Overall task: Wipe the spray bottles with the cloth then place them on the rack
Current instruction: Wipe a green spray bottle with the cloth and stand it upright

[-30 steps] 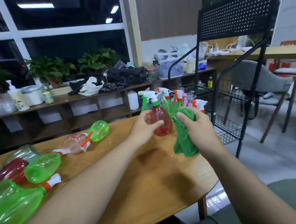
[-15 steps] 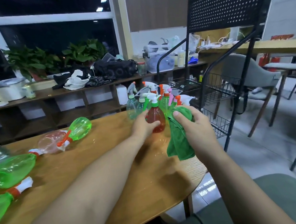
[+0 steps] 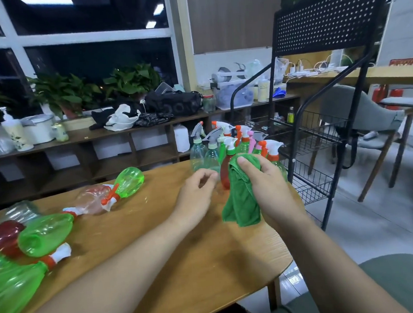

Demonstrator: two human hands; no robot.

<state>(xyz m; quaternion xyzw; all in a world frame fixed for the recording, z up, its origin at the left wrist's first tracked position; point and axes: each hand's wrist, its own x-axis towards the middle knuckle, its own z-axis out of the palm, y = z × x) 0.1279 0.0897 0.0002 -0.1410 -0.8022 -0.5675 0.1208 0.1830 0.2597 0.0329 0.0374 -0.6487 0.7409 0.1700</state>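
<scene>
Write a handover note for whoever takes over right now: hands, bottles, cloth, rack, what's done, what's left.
Left hand: loosely curled beside the red bottle, holding nothing.
Right hand: holds the green cloth around the upright red bottle.
Upright bottles are grouped at the table's far edge by the rack; lying bottles are on its left side.
Done: unclear which are wiped; no spray bottle shows on the rack's shelves.
Left: finish the red one, wipe the rest, rack all.
</scene>
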